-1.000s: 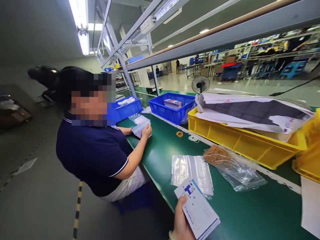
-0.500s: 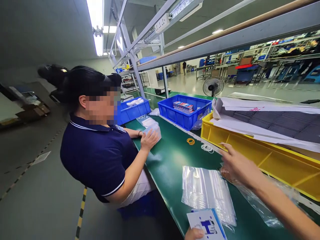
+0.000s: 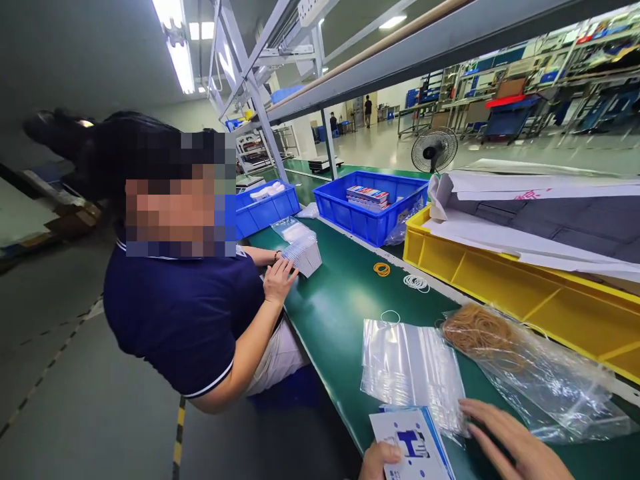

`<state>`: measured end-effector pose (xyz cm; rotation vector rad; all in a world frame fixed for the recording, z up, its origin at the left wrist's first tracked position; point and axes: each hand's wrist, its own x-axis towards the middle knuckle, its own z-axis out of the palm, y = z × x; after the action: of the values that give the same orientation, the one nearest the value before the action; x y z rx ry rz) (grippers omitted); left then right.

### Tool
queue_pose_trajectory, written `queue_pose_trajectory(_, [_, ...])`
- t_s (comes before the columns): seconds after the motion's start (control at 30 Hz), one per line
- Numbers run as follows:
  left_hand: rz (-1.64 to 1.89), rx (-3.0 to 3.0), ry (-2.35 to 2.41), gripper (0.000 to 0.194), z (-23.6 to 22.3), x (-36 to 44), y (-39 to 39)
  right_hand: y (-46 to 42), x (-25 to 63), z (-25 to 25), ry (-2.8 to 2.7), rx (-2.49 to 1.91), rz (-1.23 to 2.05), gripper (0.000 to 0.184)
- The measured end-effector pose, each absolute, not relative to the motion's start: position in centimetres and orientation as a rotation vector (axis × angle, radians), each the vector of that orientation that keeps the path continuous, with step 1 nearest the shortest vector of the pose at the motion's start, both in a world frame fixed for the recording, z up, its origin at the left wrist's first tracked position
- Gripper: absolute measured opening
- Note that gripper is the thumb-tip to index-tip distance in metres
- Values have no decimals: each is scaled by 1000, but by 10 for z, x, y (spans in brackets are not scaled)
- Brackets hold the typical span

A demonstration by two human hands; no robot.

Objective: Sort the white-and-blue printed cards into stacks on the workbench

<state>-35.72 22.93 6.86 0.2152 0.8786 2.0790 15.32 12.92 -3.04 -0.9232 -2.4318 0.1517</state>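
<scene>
1) The left hand (image 3: 377, 460) pinches a stack of printed cards (image 3: 411, 443) at the bottom of the view, thumb across the top card and the rest of its grip out of sight
2) To hold that stack well, a light, even pinch should do, with the lower edges tapped flush, since slick card probably fans out easily
3) The right hand (image 3: 523, 443) has its fingers loosely spread at the near right edge of the clear bags (image 3: 410, 357); I cannot tell whether they touch
4) Film this thin likely clings, so fingertips would do best working at one corner
5) A single pale band (image 3: 390, 317) lies at the bags' far edge, the bagged brown bands (image 3: 477, 333) to their right
6) On the smooth green tabletop (image 3: 330, 300), white bands (image 3: 416, 283) and orange bands (image 3: 381, 269) sit in small piles before a yellow bin (image 3: 480, 280)
7) Further along, a co-worker's hand (image 3: 280, 280) rests by another stack (image 3: 307, 260), near a blue bin (image 3: 350, 217)
8) Beyond stand a fan (image 3: 434, 150) and cluttered benches on a shiny floor
</scene>
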Motion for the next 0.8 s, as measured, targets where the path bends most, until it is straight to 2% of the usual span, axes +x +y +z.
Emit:
queue_pose_trajectory(0.07, [2070, 245, 886, 45, 67, -361, 228, 153, 134, -31, -2419, -956, 164, 43])
queue_pose_trajectory(0.17, [2062, 306, 887, 46, 65, -364, 222, 201, 89, -26, -2479, -977, 174, 25])
queue_pose_trajectory(0.3, [2029, 406, 851, 31, 63, -362, 212, 246, 27, -18, -2602, -1057, 104, 9])
queue_pose_trajectory(0.37, [1970, 455, 823, 38, 63, -362, 209, 254, 10, -17, -2617, -1098, 49, 4])
queue_pose_trajectory(0.5, [1768, 547, 774, 52, 63, -366, 210, 250, 9, -8, -2522, -1131, -45, 6])
queue_pose_trajectory(0.6, [1684, 585, 747, 44, 58, -377, 217, 242, 22, 22, -2353, -1151, -114, 2])
queue_pose_trajectory(0.73, [1752, 563, 670, 43, 45, -393, 226, 249, 32, 74, -2174, -1084, -202, 21])
queue_pose_trajectory(0.8, [1798, 544, 625, 43, 40, -398, 229, 265, 31, 85, -2181, -1052, -221, 23])
